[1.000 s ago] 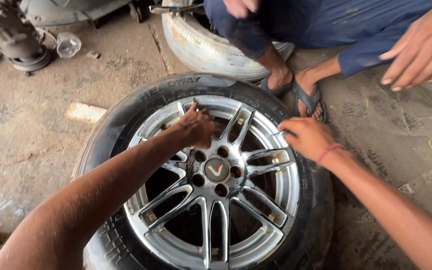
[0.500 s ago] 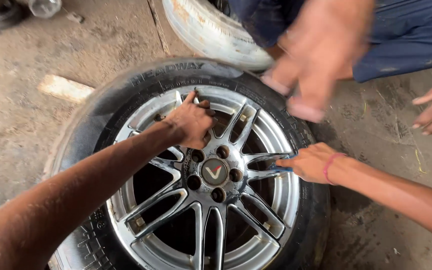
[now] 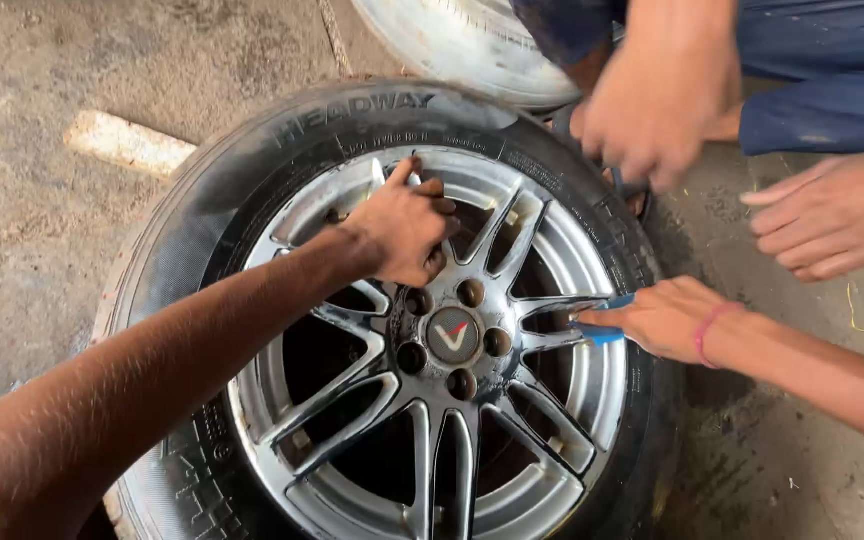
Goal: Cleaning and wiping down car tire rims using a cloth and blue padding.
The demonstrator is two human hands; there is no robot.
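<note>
We look down at a wheel [image 3: 392,330] lying flat on the floor [image 3: 72,260]. Its silver rim [image 3: 452,400] faces up, w/ the black tire [image 3: 252,190] around it. The bottom of the wheel is cut off by the pic edge.

Our left hand [image 3: 404,228] rests on the top spokes. The fingers are curled over a spoke near the rim edge. The tips go down into a gap, so we can't tell if they grip it or just press.

Our right hand [image 3: 664,318] lies on the rim's right side, touching a spoke. Its fingers are closed on a small blue tool [image 3: 604,322]. Most of the tool is hidden under the hand, so we can't tell what kind it is. A pink band [image 3: 710,330] sits on that wrist.

Another person sits past the wheel, top right. One of their hands [image 3: 652,110] is blurry, above the tire's far edge. Their other hand [image 3: 832,215] hangs open, apart from the wheel. A 2nd tire [image 3: 462,45] lies behind, partly cut off. A pale block [image 3: 127,143] lies on the floor at left.
</note>
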